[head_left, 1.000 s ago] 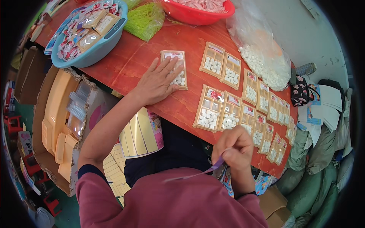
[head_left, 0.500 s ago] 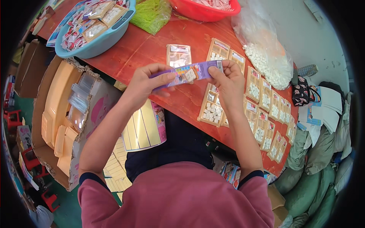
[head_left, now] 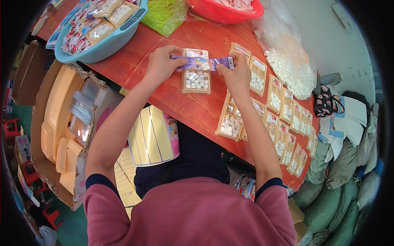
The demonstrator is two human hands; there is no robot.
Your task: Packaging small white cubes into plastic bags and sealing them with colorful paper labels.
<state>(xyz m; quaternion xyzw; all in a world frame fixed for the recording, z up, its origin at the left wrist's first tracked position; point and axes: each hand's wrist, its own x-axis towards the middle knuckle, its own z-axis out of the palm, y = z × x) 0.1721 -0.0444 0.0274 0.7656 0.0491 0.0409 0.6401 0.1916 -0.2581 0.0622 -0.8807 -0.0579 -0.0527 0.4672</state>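
A purple printed sticker strip (head_left: 204, 64) is stretched level between my two hands. My left hand (head_left: 163, 64) pinches its left end, and my right hand (head_left: 234, 73) pinches the right end beside the barcode. Beneath the strip, a clear-covered tan plastic tray (head_left: 197, 90) lies on the red table; white chunky pieces show in its near part and a small packet in its far part. Whether the strip touches the lid I cannot tell. A sheet of backing paper (head_left: 152, 135) with yellowish strips rests on my lap.
Rows of similar filled trays (head_left: 257, 78) stand to the right. Behind them is a clear bag of white pieces (head_left: 285, 76). A blue basin (head_left: 92, 49) of packets and trays, green shreds (head_left: 166, 16) and a red basin (head_left: 230, 14) are at the back. A carton (head_left: 98, 92) of empty trays is left.
Both hands have moved away from me, bringing the purple strip over the middle of the tray. The strip is now flatter and straighter, and the tray's near part shows.
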